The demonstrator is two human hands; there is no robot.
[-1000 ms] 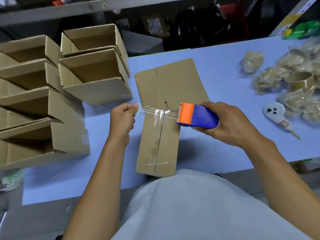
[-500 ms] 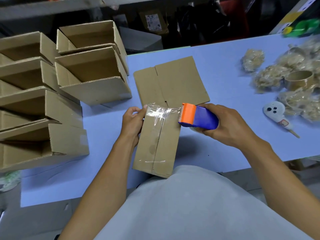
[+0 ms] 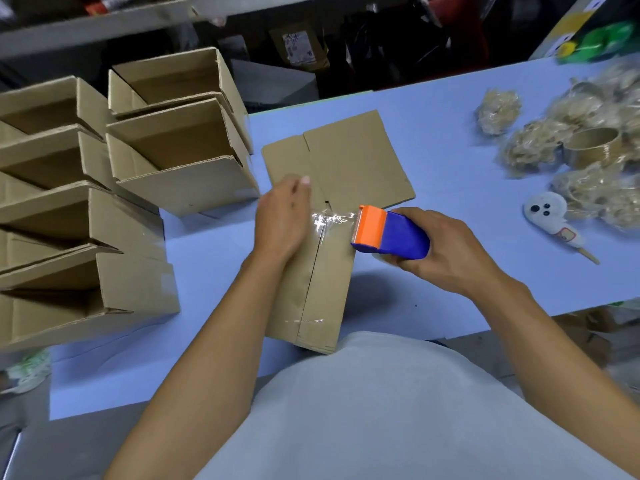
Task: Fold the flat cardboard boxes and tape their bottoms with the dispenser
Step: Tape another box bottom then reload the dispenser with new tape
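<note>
A brown cardboard box lies on the blue table in front of me, its bottom flaps closed with a seam running down the middle. A strip of clear tape crosses the seam near the far end, and another strip sits near the front end. My left hand lies flat on the box's left side, fingers straight, slightly blurred. My right hand grips the blue and orange tape dispenser, whose orange head touches the box's right edge at the tape.
Several folded open boxes are stacked at the left of the table. At the right lie crumpled tape wads, an empty tape core and a white ghost-shaped fan. Dark shelving stands behind the table.
My left hand pulled the tape across the seam, pressed it onto the box, then slid forward over the left side. The dispenser stayed at the box's right edge.
</note>
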